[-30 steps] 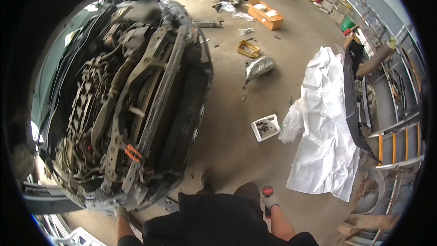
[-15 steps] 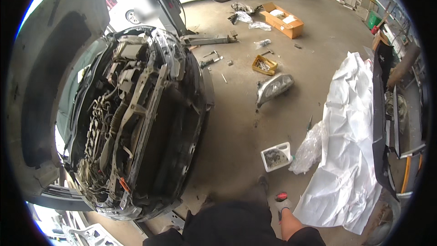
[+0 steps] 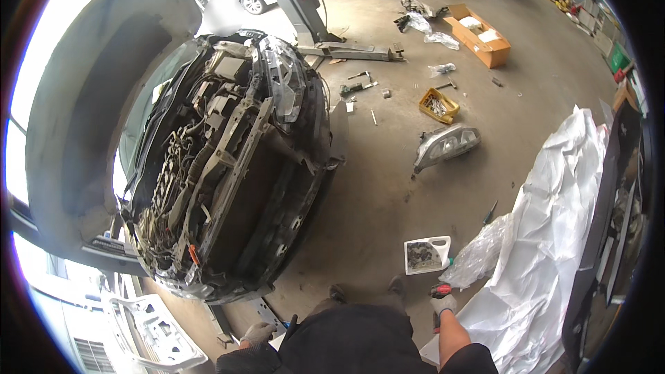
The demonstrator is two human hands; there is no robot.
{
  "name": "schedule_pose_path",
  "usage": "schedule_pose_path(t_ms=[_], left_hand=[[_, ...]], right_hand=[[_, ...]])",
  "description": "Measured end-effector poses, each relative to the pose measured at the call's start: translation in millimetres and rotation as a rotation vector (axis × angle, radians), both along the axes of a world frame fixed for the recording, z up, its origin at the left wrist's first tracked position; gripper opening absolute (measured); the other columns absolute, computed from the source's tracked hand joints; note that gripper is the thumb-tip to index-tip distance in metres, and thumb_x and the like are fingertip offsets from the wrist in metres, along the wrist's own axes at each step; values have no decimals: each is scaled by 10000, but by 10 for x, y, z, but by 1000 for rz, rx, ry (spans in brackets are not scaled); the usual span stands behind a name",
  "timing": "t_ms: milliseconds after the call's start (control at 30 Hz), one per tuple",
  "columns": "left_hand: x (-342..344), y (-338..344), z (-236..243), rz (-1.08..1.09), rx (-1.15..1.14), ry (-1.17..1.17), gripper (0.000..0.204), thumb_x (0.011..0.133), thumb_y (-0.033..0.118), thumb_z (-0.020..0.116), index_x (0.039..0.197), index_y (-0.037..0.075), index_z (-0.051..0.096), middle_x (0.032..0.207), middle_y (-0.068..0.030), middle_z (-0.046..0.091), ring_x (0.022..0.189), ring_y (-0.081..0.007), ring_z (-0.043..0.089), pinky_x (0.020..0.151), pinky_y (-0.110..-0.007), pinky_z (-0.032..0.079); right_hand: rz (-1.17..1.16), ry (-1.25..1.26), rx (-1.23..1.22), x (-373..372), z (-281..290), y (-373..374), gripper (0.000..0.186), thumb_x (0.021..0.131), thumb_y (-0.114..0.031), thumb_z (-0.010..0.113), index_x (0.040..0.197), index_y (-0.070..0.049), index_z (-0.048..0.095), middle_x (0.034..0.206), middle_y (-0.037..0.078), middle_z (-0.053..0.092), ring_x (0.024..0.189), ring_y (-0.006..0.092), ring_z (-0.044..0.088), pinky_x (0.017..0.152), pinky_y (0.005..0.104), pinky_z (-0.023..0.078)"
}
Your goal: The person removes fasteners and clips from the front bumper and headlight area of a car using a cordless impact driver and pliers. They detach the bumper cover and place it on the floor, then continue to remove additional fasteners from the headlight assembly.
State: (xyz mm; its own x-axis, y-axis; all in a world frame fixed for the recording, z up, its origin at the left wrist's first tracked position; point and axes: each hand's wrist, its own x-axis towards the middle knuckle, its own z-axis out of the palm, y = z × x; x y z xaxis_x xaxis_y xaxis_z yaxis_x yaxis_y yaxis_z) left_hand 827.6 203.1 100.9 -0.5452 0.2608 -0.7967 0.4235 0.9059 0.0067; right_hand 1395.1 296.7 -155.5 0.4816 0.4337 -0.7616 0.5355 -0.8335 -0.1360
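My right hand [image 3: 445,303], in a grey glove, is closed around a red and black hand-held power tool [image 3: 439,291]; its exact kind is hard to make out. It hangs low beside my body, near a cut-open white jug [image 3: 427,255] with small dark parts in it. My left hand [image 3: 259,333], also gloved, is at my left side; its fingers are too small and unclear to read. A dark thing with a bit of blue [image 3: 289,321] shows beside it. To my left is a car with its hood [image 3: 83,97] raised and its front stripped, the engine bay [image 3: 201,145] exposed.
A loose headlight [image 3: 449,147], a yellow bin of small parts [image 3: 438,106] and scattered tools lie on the floor ahead. A cardboard box [image 3: 478,34] stands farther off. Crumpled white sheeting [image 3: 554,215] and clear plastic [image 3: 478,256] lie right. A lift arm [image 3: 360,51] reaches out beside the car.
The view has shifted, so the car and floor things sit farther right. My left hand has come into view, and more of my right hand with its tool shows.
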Motion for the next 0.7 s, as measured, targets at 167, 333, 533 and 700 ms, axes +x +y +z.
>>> schedule_pose_path(t_ms=[167,333,533,700], left_hand=[[227,-335,-278,76,248,-111,340,867,318,690,1012,21,771,813,-89,718,712,-181,671,631,-332,518],[657,-703,-401,425,112,-88,328,834,324,754,1013,51,788,883,-98,737,791,-194,698,697,-346,540],[890,-898,-318,301,165,15,316,840,283,730,1058,59,780,953,-113,745,892,-223,707,788,-352,544],[922,-1062,-392,259,197,81,316,845,249,710,1095,66,773,1012,-125,751,976,-247,714,864,-358,548]], right_hand=[[90,28,24,-112,-32,61,451,709,-359,777,1066,-81,773,1120,201,747,1116,333,712,967,438,562],[322,62,52,-166,-38,250,471,730,-366,756,1110,-87,739,1107,196,745,1096,330,711,972,425,545],[444,36,126,-119,-177,727,569,728,-496,755,1107,-71,765,1140,199,745,1108,340,713,963,434,559],[629,-7,119,1,-7,1108,459,713,-407,748,1060,-109,760,1050,170,759,1062,330,720,913,429,565]])
